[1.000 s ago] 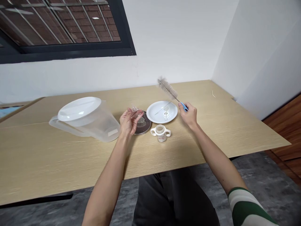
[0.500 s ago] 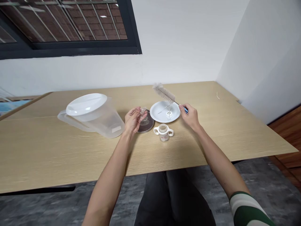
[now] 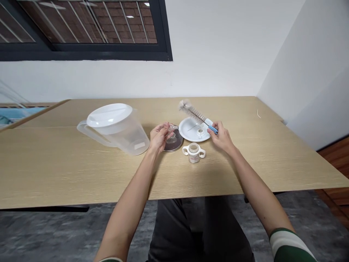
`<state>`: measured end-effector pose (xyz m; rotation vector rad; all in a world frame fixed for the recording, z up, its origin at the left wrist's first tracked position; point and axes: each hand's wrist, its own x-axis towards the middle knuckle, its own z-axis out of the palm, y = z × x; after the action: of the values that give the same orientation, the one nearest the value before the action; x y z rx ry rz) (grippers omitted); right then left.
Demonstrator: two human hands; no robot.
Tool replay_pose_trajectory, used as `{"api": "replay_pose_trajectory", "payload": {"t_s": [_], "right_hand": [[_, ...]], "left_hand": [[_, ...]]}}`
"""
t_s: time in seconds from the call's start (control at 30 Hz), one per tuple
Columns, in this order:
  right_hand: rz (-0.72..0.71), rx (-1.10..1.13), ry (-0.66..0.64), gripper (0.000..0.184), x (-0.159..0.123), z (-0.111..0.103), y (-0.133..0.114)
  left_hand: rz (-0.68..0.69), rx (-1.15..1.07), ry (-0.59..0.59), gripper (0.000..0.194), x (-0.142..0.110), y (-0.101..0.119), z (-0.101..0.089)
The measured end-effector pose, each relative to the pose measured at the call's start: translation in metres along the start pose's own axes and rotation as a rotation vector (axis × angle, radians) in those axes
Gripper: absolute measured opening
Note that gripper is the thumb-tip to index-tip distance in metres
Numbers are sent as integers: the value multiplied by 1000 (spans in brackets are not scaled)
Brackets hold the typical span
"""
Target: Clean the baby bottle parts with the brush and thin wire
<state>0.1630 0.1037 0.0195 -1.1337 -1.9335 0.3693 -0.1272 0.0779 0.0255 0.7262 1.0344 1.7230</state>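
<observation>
My right hand (image 3: 221, 137) grips the blue handle of a bottle brush (image 3: 195, 114). Its white bristles point up and left above a white plate (image 3: 186, 135), on which lie a small clear piece (image 3: 201, 133) and a thin stick. Between the fingertips of my left hand (image 3: 159, 137) is a clear bottle nipple (image 3: 172, 127). Just under it lies a dark round tray (image 3: 177, 144) with another clear piece (image 3: 172, 138) on it. Nearer to me stands a small baby bottle (image 3: 194, 153) with two white handles and an uncovered mouth, touched by neither hand.
A translucent pitcher (image 3: 117, 129) with a white lid stands to the left of my left hand. Far right on the wooden table (image 3: 272, 156) lies a thin bent white piece (image 3: 258, 114). A wall and window run behind the table.
The view has shifted slightly, so the table things sit a little farther right. The brush has turned somewhat in my right hand, and the nipple in my left hand now points right.
</observation>
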Motion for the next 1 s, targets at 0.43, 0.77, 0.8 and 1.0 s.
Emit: {"api": "replay_pose_trajectory", "payload": {"t_s": [0.43, 0.77, 0.8, 1.0], "right_hand": [[23, -103, -34, 35, -1, -8, -13], [-98, -144, -24, 33, -3, -6, -11], [-99, -143, -18, 33, -3, -6, -10], [-108, -133, -9, 34, -3, -6, -9]], "left_hand": [[66, -72, 38, 28, -1, -3, 4], [33, -68, -38, 33, -3, 0, 6], [25, -67, -52, 34, -4, 1, 6], [-15, 4, -102, 45, -5, 1, 4]]}}
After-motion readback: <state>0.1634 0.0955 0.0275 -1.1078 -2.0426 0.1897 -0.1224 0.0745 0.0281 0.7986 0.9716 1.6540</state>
